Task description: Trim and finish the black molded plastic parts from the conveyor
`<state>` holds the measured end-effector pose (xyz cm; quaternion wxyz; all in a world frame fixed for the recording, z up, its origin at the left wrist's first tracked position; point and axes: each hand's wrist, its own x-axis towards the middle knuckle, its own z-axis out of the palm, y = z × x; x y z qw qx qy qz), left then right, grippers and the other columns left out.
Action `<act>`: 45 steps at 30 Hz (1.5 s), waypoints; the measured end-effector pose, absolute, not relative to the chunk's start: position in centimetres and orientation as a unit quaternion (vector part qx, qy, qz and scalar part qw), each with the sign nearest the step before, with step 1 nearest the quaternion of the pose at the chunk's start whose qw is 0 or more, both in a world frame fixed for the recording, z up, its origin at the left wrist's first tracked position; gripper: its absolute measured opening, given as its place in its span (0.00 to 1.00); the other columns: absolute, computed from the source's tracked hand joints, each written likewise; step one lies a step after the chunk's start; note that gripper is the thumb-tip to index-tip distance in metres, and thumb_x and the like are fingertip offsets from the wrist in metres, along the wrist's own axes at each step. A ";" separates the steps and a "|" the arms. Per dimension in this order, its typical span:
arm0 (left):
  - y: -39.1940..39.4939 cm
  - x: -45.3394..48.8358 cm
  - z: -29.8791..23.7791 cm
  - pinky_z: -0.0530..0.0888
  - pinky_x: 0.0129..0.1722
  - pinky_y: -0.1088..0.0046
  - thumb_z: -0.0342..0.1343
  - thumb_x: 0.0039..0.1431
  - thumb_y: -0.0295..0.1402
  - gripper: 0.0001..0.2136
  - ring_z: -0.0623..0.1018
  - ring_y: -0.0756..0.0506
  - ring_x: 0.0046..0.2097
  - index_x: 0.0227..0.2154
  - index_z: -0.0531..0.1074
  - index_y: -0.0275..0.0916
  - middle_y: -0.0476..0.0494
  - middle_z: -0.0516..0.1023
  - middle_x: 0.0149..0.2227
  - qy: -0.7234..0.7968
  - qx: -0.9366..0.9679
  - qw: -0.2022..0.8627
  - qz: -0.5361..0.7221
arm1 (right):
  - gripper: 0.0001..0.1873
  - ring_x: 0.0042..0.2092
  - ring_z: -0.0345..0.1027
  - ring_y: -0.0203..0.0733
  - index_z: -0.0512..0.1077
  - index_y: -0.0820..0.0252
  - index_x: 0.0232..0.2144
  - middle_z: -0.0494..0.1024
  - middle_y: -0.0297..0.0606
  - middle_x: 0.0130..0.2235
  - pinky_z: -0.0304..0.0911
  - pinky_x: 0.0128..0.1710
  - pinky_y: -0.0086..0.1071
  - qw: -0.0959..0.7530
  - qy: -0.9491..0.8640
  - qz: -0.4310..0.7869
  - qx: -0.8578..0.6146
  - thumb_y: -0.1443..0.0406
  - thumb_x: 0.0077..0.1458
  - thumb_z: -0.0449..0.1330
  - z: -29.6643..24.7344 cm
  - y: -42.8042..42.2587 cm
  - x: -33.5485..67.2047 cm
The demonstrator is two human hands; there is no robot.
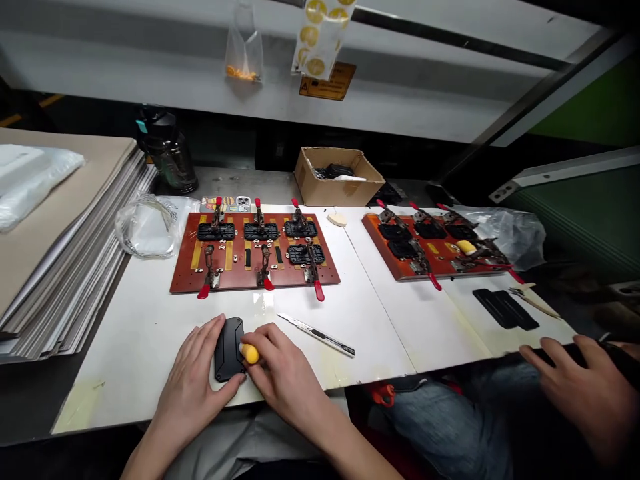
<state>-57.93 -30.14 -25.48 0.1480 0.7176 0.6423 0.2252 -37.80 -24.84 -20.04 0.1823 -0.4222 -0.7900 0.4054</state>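
Note:
A black plastic cover (230,350) with angled ridges lies flat on the white table top. My left hand (193,377) grips it, fingers along its left edge and thumb at its lower right corner. Between the fingertips of my right hand (285,370) is a small yellow rounded piece (250,354) with a pale end, held against the cover's right edge. Its exact kind cannot be made out. Just beyond my right hand rests a utility knife (320,335), its blade pointing left. A red-brown fixture board (183,267) with several red-handled toggle clamps and black parts stands further back.
A second clamp board (400,270) sits to the right, with a yellow block (467,247) on it. Two black strips (505,309) lie nearer a co-worker's hand (590,393). A cardboard box (325,192) is behind; stacked sheets (75,287) rise on the left.

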 end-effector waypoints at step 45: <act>-30.1 -58.2 -26.0 0.60 0.68 0.54 0.62 0.58 0.43 0.43 0.62 0.39 0.67 0.70 0.43 0.41 0.40 0.61 0.68 0.632 0.726 0.136 0.234 | 0.15 0.39 0.67 0.40 0.69 0.54 0.39 0.73 0.33 0.40 0.60 0.36 0.31 0.001 -0.871 0.298 -0.391 0.76 0.53 0.54 -18.1 -23.3 -38.1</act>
